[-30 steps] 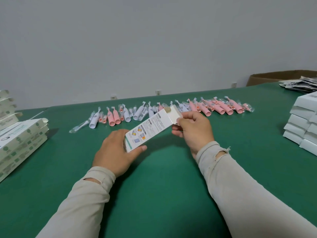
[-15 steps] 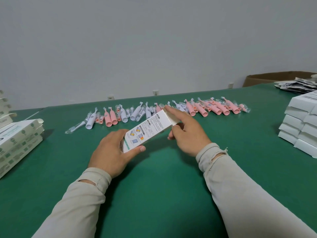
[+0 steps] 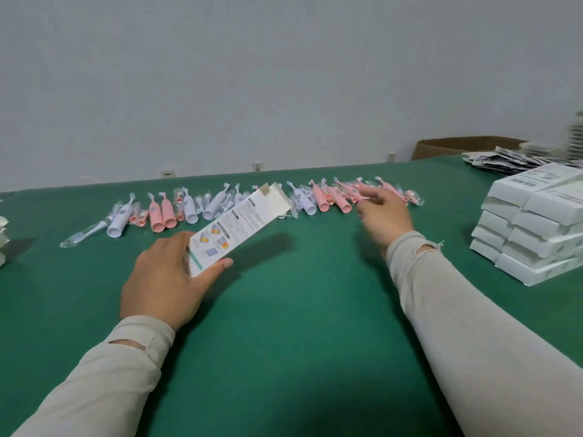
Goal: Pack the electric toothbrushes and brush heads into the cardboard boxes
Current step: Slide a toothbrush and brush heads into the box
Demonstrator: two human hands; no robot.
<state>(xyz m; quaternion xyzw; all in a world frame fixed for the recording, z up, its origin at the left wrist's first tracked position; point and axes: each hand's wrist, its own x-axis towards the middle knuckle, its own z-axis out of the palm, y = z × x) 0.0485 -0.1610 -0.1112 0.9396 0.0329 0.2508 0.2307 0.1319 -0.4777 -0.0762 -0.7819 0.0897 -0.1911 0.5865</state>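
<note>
Above green tabletop (image 3: 284,326): left hand (image 3: 164,279) clasping open-flapped toothbrush box (image 3: 239,222), right hand (image 3: 383,212) reaching, grip unclear (blurred), toward pink toothbrushes (image 3: 344,200); risk: nudged row scattering.

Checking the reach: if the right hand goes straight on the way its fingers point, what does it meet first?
Probably the pink toothbrush just ahead of the right hand; its fingertips already look level with the row, though depth is unclear.

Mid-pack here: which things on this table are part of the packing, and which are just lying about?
Part of the job:
open box in left hand
toothbrushes, right hand reaching
stacked white boxes

Lying about:
brown carton
dark packets
</note>
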